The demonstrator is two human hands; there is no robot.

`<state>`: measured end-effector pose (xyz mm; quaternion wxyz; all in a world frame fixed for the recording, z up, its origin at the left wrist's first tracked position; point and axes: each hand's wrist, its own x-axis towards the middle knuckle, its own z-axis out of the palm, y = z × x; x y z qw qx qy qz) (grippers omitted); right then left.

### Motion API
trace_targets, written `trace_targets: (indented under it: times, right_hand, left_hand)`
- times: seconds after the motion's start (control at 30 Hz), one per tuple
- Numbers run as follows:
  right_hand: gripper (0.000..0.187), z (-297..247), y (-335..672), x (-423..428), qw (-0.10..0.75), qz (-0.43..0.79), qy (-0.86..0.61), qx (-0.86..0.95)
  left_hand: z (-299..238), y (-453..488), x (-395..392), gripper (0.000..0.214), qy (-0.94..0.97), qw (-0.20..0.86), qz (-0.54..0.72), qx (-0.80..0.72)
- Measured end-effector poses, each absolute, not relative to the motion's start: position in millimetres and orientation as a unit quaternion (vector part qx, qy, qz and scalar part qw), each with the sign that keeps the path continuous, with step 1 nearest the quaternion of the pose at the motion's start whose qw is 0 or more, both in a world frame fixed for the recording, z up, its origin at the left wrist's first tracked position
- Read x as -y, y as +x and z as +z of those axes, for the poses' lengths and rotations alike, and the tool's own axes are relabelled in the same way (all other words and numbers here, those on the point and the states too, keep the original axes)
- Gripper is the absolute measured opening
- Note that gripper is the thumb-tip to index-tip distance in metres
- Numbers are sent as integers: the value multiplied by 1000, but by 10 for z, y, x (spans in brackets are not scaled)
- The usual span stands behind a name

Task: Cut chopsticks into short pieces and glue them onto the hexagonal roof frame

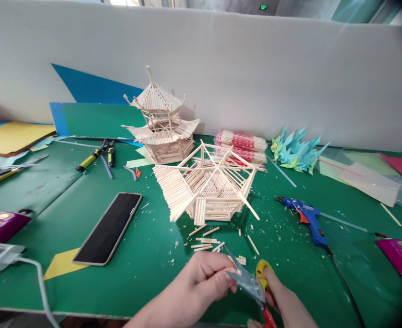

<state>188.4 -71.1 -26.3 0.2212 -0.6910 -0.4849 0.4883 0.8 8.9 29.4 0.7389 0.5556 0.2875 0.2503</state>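
Hands: 2. Left hand (pixel 206 282): thumb and fingers pinched on pale stick material (pixel 234 270), mostly hidden; count cannot be told. Right hand (pixel 278 289): gripping 1 pair of scissors (pixel 250 283), one yellow and one red handle; blades parted, beside the left fingertips.

Directly ahead on the green table (pixel 146 287): 1 partly roofed polygonal stick model (pixel 217 168); one roof panel at left densely covered, a short row of sticks at the front. At least 6 short stick offcuts (pixel 206 240) lie between model and hands.

Behind, left: 1 stick pagoda (pixel 163 136), 2 roof tiers. Behind, right: at least 2 wrapped stick bundles (pixel 244 141).

Right side: 1 blue glue gun (pixel 306 214), 1 blue-green paper plant (pixel 298 150). Left side: 1 smartphone (pixel 110 228), lying on yellow paper (pixel 59 264).
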Motion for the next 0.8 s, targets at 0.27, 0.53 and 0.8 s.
trace_targets:
  times: [0.27,0.53,0.8]
  right_hand:
    - [25,-409,1846,791,257,507,-703,428]
    - [48,-399,1846,782,267,480,-698,459]
    - [28,-323,1796,738,270,490,-705,436]
  left_hand:
    - [275,-20,-49,37,522,764,250,-284]
    - [406,-25,-50,28,763,485,299,-304]
    - [369,18,-11,23,811,381,351,-274]
